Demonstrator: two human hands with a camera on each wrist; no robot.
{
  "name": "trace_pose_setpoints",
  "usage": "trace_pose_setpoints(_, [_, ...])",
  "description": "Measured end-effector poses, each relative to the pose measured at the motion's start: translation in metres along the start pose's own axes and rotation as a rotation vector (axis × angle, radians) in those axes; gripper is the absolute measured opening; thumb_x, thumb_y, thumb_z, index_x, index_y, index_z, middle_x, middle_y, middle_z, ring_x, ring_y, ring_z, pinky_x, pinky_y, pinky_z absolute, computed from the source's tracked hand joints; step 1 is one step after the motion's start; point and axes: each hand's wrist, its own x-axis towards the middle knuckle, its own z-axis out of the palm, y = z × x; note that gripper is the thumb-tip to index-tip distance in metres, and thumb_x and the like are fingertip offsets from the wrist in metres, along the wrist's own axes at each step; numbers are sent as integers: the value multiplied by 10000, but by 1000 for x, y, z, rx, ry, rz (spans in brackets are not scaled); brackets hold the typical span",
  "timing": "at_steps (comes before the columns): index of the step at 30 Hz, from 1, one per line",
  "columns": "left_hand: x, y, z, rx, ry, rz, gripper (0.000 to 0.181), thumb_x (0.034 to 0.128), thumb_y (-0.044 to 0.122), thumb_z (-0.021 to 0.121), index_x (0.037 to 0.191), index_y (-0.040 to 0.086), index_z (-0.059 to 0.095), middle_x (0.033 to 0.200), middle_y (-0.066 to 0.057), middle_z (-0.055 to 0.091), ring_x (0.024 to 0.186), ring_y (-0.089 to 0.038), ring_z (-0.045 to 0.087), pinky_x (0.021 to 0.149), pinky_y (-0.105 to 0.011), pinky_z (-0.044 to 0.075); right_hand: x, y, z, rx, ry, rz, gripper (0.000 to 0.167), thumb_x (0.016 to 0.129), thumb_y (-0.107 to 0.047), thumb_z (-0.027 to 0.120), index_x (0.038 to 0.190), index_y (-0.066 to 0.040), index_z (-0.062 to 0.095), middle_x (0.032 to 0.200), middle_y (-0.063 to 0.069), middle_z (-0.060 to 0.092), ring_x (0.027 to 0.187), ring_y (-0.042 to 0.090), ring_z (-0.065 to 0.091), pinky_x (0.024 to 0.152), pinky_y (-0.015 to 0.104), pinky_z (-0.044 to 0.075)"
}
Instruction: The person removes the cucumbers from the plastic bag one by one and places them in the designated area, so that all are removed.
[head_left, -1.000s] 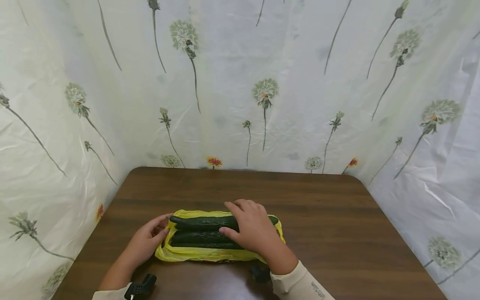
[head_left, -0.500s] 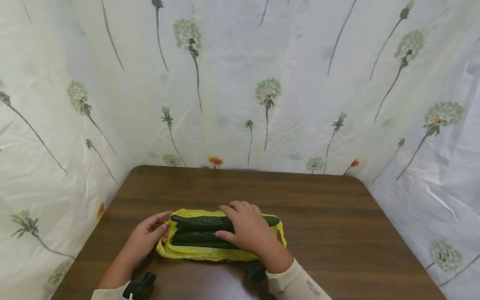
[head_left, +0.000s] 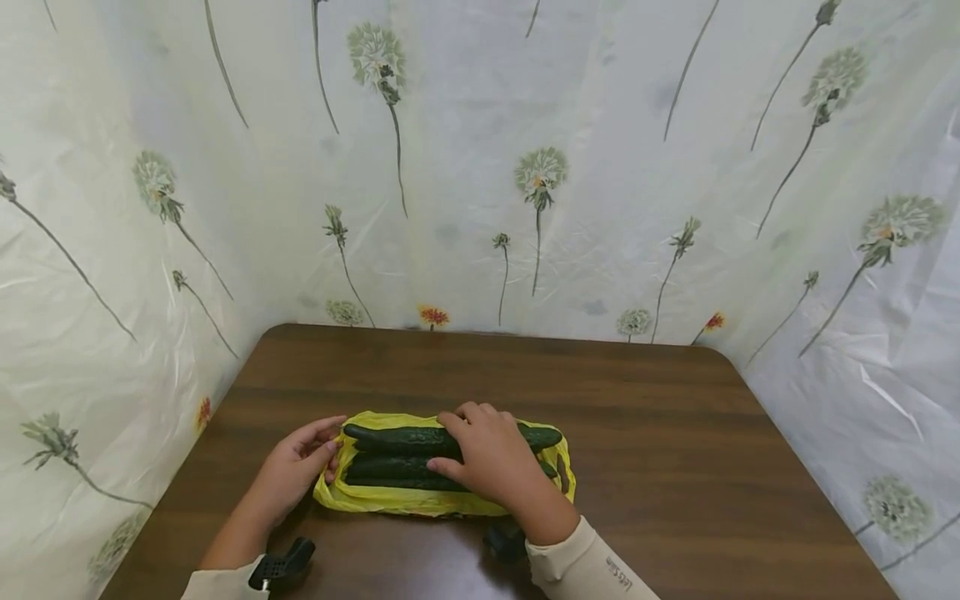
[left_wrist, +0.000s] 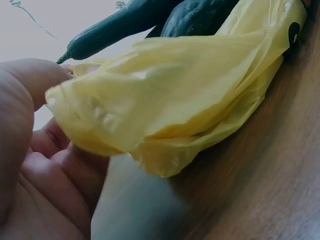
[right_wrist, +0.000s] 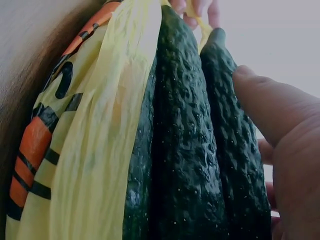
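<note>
Several dark green cucumbers (head_left: 386, 472) lie side by side in a yellow plastic bag (head_left: 390, 502), whose open side faces up. My left hand (head_left: 288, 468) is at the bag's left end and pinches its edge (left_wrist: 75, 110) between thumb and fingers. My right hand (head_left: 495, 460) lies across the far cucumber (head_left: 401, 437). In the right wrist view the thumb is on the near side of that cucumber (right_wrist: 232, 125), and the fingers are partly hidden behind it. Orange and black print (right_wrist: 35, 140) shows on the bag's outside.
The bag rests on a dark brown wooden table (head_left: 660, 450) with rounded far corners. A pale curtain (head_left: 450, 167) printed with dandelions surrounds the table at the back and sides. Black devices (head_left: 281, 567) are strapped at both wrists.
My right hand has slid slightly left along the far cucumber, showing more of its right end. The left hand stays at the bag's left end. The head view has shifted a little.
</note>
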Motion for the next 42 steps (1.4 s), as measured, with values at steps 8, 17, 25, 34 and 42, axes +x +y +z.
trace_pose_setpoints(8, [-2, 2, 0, 69, 35, -9, 377, 1069, 161, 626, 1439, 90, 617, 1122, -202, 638, 776, -174, 626, 673, -289, 583, 0, 0, 0, -42, 35, -25, 506, 989, -584, 651, 1387, -273, 659, 1211, -13, 663, 1050, 206, 623, 815, 430, 554])
trace_pose_setpoints(17, [-4, -1, -1, 71, 34, 9, 360, 1073, 123, 609, 1430, 83, 621, 1096, -197, 636, 739, -166, 623, 641, -298, 578, 2, -1, 3, -43, 81, -64, 405, 971, -510, 705, 1311, -291, 688, 1093, -42, 654, 937, 165, 598, 728, 359, 510])
trace_pose_setpoints(25, [-2, -2, -1, 71, 13, 21, 356, 1070, 145, 621, 1420, 81, 628, 1084, -213, 634, 739, -177, 636, 657, -308, 585, 0, 0, 1, -36, 98, -71, 379, 961, -496, 714, 1285, -299, 694, 1084, -49, 652, 929, 160, 593, 710, 336, 486])
trace_pose_setpoints(34, [1, 1, 2, 70, 35, -4, 340, 1064, 102, 616, 1402, 76, 644, 1069, -186, 637, 735, -173, 634, 657, -299, 576, 0, 4, 1, -66, 153, -103, 395, 955, -503, 723, 1297, -307, 704, 1072, -54, 645, 920, 152, 583, 703, 335, 477])
trace_pose_setpoints(42, [-1, 1, 3, 67, 29, -11, 343, 1072, 109, 605, 1410, 63, 637, 1076, -183, 640, 737, -167, 633, 647, -302, 573, -3, 6, 3, -48, 177, -114, 391, 948, -502, 730, 1286, -306, 715, 1059, -56, 647, 906, 147, 576, 692, 321, 460])
